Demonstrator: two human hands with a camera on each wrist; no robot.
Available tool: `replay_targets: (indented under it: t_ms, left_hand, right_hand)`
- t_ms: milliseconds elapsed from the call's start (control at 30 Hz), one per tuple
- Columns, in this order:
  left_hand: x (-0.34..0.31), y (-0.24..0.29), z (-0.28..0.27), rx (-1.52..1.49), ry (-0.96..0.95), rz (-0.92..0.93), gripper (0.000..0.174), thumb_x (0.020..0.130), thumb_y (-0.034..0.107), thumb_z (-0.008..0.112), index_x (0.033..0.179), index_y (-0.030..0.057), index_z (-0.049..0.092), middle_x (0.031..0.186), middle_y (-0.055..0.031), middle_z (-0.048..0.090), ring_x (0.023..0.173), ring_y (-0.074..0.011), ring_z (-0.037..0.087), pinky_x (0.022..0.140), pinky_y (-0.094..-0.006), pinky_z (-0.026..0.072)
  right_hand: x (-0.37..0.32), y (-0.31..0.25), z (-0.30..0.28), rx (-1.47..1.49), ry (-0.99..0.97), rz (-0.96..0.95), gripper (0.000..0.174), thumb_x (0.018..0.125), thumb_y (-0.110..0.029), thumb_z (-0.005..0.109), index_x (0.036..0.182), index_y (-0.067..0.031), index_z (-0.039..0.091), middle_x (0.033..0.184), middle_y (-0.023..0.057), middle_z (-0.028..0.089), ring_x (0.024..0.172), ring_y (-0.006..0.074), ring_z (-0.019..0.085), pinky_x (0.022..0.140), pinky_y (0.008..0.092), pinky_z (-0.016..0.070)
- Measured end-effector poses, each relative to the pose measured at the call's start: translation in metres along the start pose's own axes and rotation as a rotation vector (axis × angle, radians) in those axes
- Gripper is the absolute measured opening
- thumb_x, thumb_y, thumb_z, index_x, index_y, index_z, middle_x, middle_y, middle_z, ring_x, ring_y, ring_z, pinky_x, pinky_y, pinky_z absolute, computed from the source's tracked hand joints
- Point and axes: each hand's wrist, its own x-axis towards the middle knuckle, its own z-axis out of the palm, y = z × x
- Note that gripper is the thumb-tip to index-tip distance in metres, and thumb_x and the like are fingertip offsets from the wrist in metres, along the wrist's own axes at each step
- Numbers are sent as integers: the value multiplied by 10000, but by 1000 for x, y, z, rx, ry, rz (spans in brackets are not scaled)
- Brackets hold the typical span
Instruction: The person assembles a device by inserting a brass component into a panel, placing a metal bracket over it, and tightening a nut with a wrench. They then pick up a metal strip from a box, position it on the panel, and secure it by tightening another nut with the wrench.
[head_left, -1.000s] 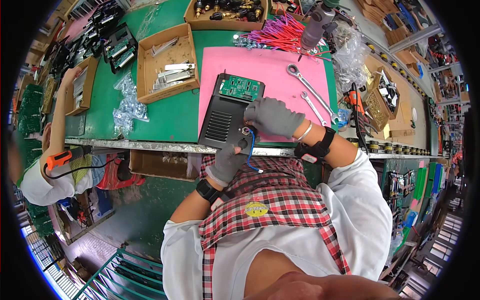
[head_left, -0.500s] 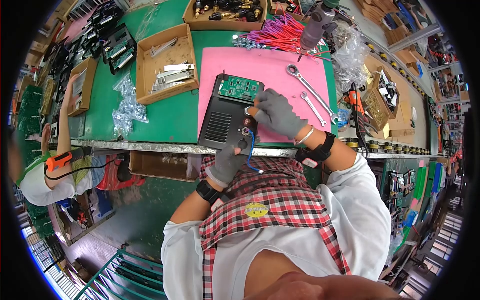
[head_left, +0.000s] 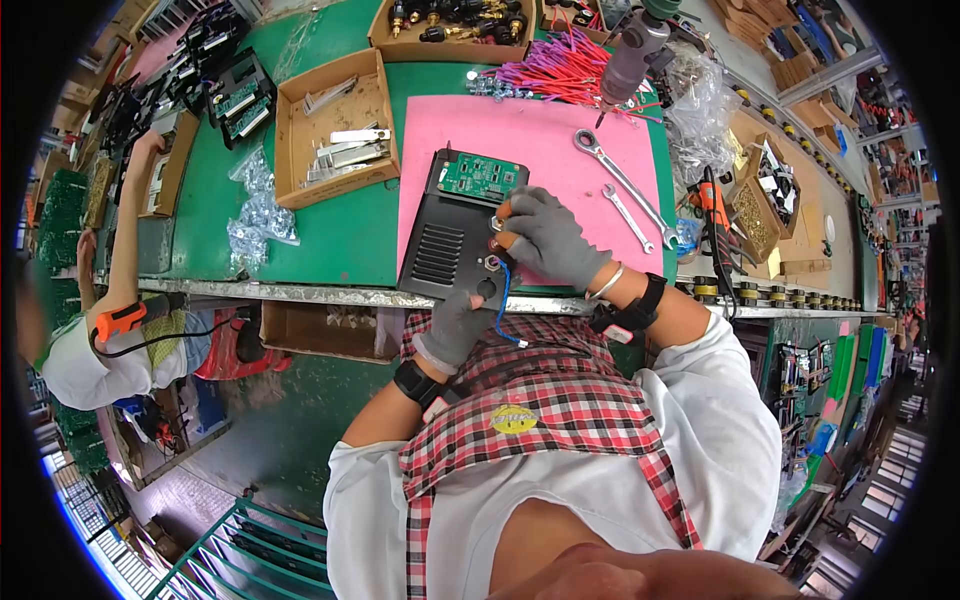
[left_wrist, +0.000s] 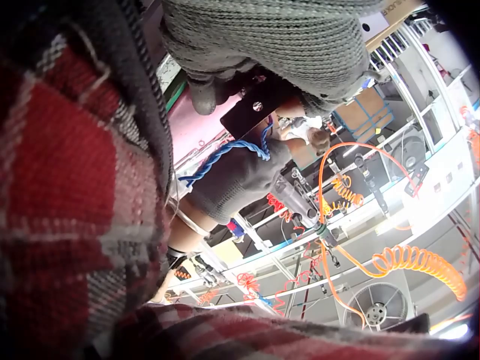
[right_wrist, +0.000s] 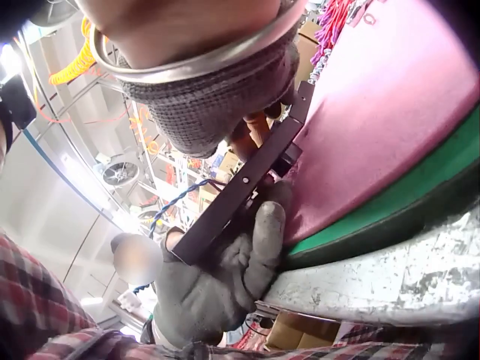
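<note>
A black slotted panel (head_left: pixel 437 245) bearing a green circuit board (head_left: pixel 480 177) lies on the pink mat (head_left: pixel 570 130). The gloved left hand (head_left: pixel 456 330) grips its near edge; in the right wrist view the left hand's (right_wrist: pixel 217 292) fingers are under the panel (right_wrist: pixel 244 180), thumb on the other side. Bare fingertips of the gloved right hand (head_left: pixel 550 240) are at round fittings on the panel's right side, thumb and finger bent around one; the small part there is mostly hidden. A blue cable (head_left: pixel 506 300) hangs from the panel over the table edge.
Two wrenches (head_left: pixel 625 185) lie right of the panel. A cardboard box (head_left: pixel 290 150) of metal strips and a bag of bolts (head_left: pixel 262 215) stand left. Red cable ties (head_left: pixel 560 65) and a hanging driver (head_left: pixel 633 60) are behind. Another person's arm (head_left: pixel 130 220) reaches in at far left.
The right hand drew back to the right from the panel, uncovering round fittings, then came slightly closer to them again. The left hand stays at the near edge.
</note>
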Motion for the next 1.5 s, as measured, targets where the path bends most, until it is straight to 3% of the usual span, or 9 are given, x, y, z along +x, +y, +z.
replay_targets:
  t_ms: [100,300,467,733,833,1033,1200,1367,1500]
  left_hand:
    - [2,5,2,13,16,0,118,732,-13,631,751,39,527,734,-107,583,648,-233,573,593,-287,458]
    - [0,14,2,12,2,-5,103,745,-10,623,766,36,534,736,-104,581,654,-227,574,597,-287,458]
    - [-1,19,2,-142,-45,-139,115,737,-23,629,778,38,540,734,-94,581,655,-205,574,590,-282,456]
    - [3,21,10,-120,41,-50,151,720,-20,645,830,50,569,775,-87,600,675,-207,590,591,-287,463]
    - [4,15,8,-235,-8,-132,192,724,9,613,900,34,542,873,-102,582,776,-227,569,683,-318,438]
    - [3,36,-5,-388,-214,-252,534,744,172,457,1230,-43,399,1248,-148,457,1180,-308,429,1052,-470,269]
    - [11,88,16,-884,-222,-301,534,748,176,463,1231,-42,398,1250,-151,455,1178,-302,432,1053,-471,269]
    - [4,47,-2,-227,-244,-190,564,741,184,488,1244,-49,384,1253,-162,452,1182,-305,427,1054,-457,267]
    - [5,43,-4,-279,-275,-304,577,742,191,495,1252,-51,376,1253,-165,451,1193,-316,413,1051,-448,271]
  right_hand:
    - [0,4,-5,115,-61,181,175,723,-228,623,813,-81,659,909,26,555,997,252,477,844,342,426]
    - [5,0,3,-37,-66,20,158,683,-193,664,793,-87,622,879,43,535,967,258,495,802,365,435]
    - [11,-5,6,-91,-85,16,136,678,-191,660,748,-92,598,863,36,537,964,252,492,799,367,430]
    - [15,2,-2,21,-226,61,122,682,-197,653,721,-105,582,849,22,545,941,239,500,774,362,440]
    - [15,2,3,-10,-192,56,104,689,-193,644,734,-113,596,853,17,547,936,231,500,775,356,440]
    - [23,4,-6,77,-249,54,98,685,-200,649,726,-120,609,844,13,549,919,223,503,785,349,435]
    - [20,3,-1,-57,-252,9,107,700,-236,640,750,-141,636,873,3,560,947,216,500,803,350,434]
    - [24,5,-6,34,-299,37,129,682,-233,653,770,-140,636,858,11,539,945,223,494,800,365,429]
    - [28,2,-7,-106,-369,-31,145,684,-236,636,800,-149,643,891,20,536,949,234,486,798,371,432]
